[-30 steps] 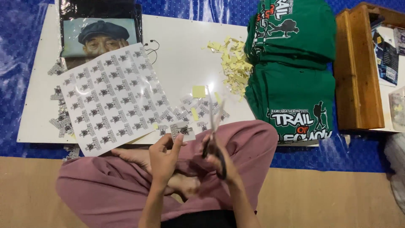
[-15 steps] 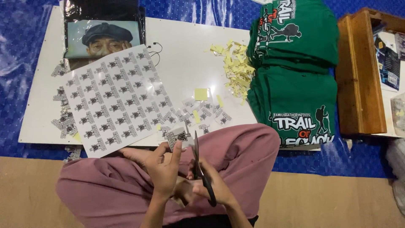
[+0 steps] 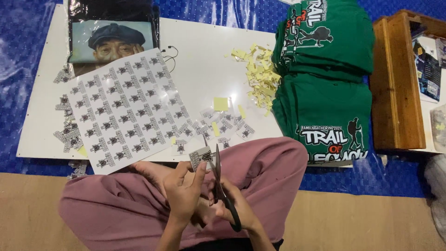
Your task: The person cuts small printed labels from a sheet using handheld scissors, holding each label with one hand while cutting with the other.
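Note:
My left hand (image 3: pixel 182 190) pinches a small printed sticker piece (image 3: pixel 200 157) over my lap. In my right hand (image 3: pixel 234 208) are black-handled scissors (image 3: pixel 218 179), their blades up against the piece's right edge. Just beyond my knees a large sheet of printed stickers (image 3: pixel 125 109) lies on the white board (image 3: pixel 204 69). Several cut stickers (image 3: pixel 223 128) lie scattered near the board's front edge. Small yellow backing squares (image 3: pixel 220 103) sit among them.
A heap of yellow paper scraps (image 3: pixel 260 76) lies right of centre. Folded green printed shirts (image 3: pixel 325 79) are stacked further right, beside a wooden box (image 3: pixel 395 88). A portrait picture in a plastic sleeve (image 3: pixel 111 39) lies at the back left. More cut stickers (image 3: pixel 67 132) lie at the left edge.
My hands have come lower and closer together over my lap. The scissors have swung from a slanted hold to upright against the sticker piece in my left hand.

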